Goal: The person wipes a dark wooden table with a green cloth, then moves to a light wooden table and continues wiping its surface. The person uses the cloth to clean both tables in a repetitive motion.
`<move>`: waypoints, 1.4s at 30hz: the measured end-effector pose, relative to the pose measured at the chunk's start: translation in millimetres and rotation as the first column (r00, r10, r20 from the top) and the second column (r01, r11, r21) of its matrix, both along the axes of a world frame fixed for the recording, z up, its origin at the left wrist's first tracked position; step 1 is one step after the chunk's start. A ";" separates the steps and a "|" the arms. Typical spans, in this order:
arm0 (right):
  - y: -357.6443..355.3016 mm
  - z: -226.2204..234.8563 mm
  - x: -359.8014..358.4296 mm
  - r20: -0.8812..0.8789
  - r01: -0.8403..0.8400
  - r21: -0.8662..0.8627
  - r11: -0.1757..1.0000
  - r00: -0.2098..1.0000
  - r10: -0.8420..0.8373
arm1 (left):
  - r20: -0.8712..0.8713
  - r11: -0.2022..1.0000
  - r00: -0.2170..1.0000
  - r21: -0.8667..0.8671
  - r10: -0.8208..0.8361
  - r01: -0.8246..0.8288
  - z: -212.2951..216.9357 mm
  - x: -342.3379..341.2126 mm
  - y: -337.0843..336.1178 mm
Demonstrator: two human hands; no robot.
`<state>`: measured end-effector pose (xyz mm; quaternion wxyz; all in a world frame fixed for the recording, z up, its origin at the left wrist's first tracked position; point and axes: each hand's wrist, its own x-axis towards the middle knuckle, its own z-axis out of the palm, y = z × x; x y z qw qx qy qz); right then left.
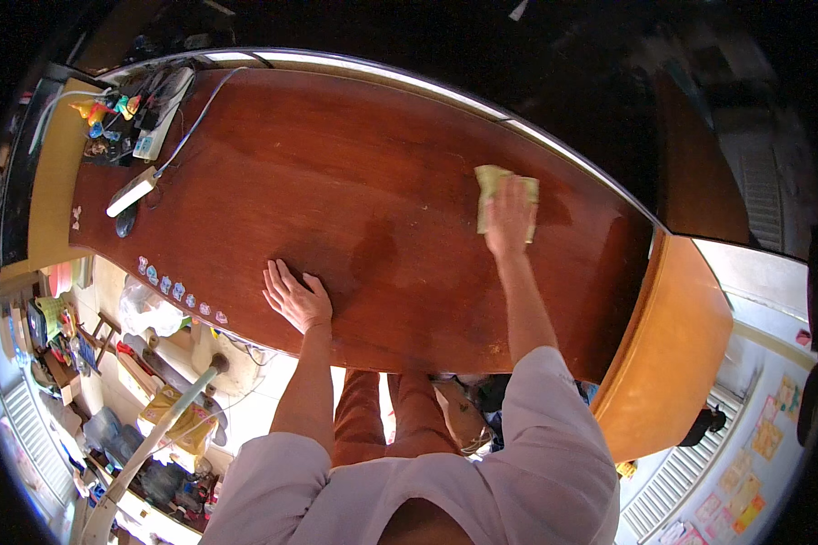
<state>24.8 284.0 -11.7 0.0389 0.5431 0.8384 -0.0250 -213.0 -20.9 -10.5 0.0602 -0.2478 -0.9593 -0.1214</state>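
Note:
Under my right hand lies a yellowish cleaning cloth, pressed flat against the dark red-brown wooden desktop toward its far right part. The cloth's edges stick out around my palm and fingers. My left hand rests palm down near the desk's front edge, fingers spread, holding nothing. A few darker, damp-looking patches show on the wood between and beyond my hands. Both forearms reach in from the lower edge.
At the desk's far left lie a white power strip, a dark computer mouse, cables and small colourful toys. Stickers line the front left edge. A light wooden panel bounds the right side. Clutter fills the floor at left.

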 end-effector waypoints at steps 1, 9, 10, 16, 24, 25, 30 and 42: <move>20.3 4.6 5.9 -0.096 0.168 -0.047 0.985 0.980 -0.172 | 0.014 1.000 1.000 -0.005 0.005 -0.005 0.7 0.1 0.7; 22.3 -2.8 -146.0 -0.038 -0.027 0.099 0.995 0.999 0.031 | 0.034 1.000 0.999 -0.007 0.002 -0.001 2.4 4.0 5.6; 8.4 -7.0 -171.2 -0.061 -0.103 0.132 0.986 0.992 0.112 | 0.031 1.000 1.000 -0.004 0.000 0.000 2.3 4.0 6.6; -95.5 6.4 -227.0 -0.273 -0.620 -0.067 0.782 0.765 0.584 | -0.008 1.000 1.000 0.016 -0.010 0.010 -0.5 -0.4 0.7; 25.3 5.1 -61.7 -0.173 -0.220 0.140 0.965 0.955 0.242 | -0.017 0.999 0.999 0.024 -0.027 0.027 2.2 -1.4 1.8; 48.5 -13.5 -20.4 -0.116 -0.121 0.237 0.964 0.982 0.152 | -0.014 0.999 0.999 0.031 -0.044 0.045 2.2 1.4 5.9; 76.3 -4.8 47.9 -0.054 0.527 -0.057 0.848 0.846 -0.530 | -0.008 1.000 1.000 0.012 -0.018 0.018 1.9 0.1 3.9; 32.1 4.9 -191.2 -0.119 -0.087 0.008 0.996 0.989 0.087 | -0.045 1.000 0.999 0.005 -0.026 0.026 -2.2 0.6 2.7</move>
